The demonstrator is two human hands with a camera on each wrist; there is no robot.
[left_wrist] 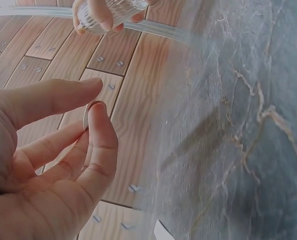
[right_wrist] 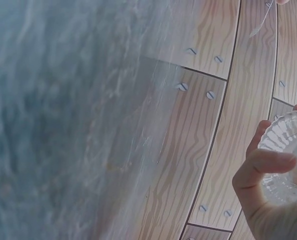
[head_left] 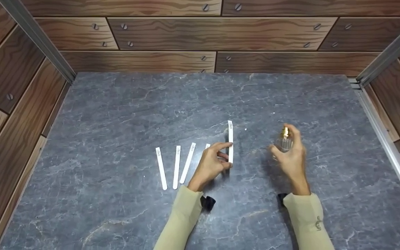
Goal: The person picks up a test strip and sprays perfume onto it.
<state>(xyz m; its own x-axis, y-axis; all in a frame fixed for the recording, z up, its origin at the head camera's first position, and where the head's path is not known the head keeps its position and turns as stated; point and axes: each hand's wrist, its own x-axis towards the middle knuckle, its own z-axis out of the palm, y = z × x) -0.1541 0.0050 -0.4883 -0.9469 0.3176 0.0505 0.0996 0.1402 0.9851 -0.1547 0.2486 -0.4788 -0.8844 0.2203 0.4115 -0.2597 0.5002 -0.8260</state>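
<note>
My left hand (head_left: 211,162) pinches a white paper tester strip (head_left: 230,137) between thumb and fingers, its printed end pointing away from me. In the left wrist view the strip (left_wrist: 86,116) shows nearly edge-on between the fingertips. To the right, my right hand (head_left: 295,154) grips a clear ribbed glass perfume bottle (head_left: 284,143) with a gold spray top (head_left: 285,132). The index finger lies at that top, while the thumb is against the glass. In the right wrist view the bottle's fluted base (right_wrist: 274,142) faces the camera. A gap separates strip and bottle.
Left of my left hand, three white strips (head_left: 176,167) lie on the dark marbled table (head_left: 134,114); another strip (head_left: 207,146) is partly hidden behind that hand. Tiny white specks (head_left: 245,129) dot the surface. Wood-patterned walls (head_left: 221,33) with metal corner rails (head_left: 387,50) enclose it.
</note>
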